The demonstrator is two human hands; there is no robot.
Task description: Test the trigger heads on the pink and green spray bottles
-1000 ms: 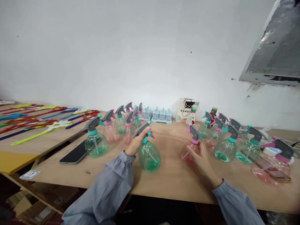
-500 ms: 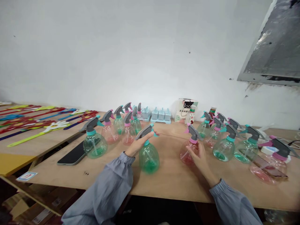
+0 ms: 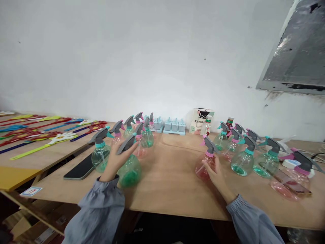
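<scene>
My left hand point(image 3: 117, 158) is wrapped round the grey trigger head of a green spray bottle point(image 3: 130, 172), which tilts slightly at the left of the table. Green liquid lies in its round base. My right hand point(image 3: 215, 171) grips the side of a pink spray bottle point(image 3: 202, 166) standing upright on the table; its far fingers are hidden behind the bottle. Close to my left hand stands another green spray bottle point(image 3: 101, 156), partly covered by the hand. To the right of my right hand is a clear green-tinted spray bottle point(image 3: 242, 162).
Several more spray bottles stand in groups on both sides of the table point(image 3: 175, 189). A phone point(image 3: 80, 168) lies at the left, another point(image 3: 291, 183) behind a pink bottle at the right. Pale blue moulds point(image 3: 174, 127) and a printed box point(image 3: 200, 120) sit by the wall.
My left hand has carried the green spray bottle leftward, toward the left group of bottles, and the bottle now tilts. My right hand and the pink bottle have stayed in place.
</scene>
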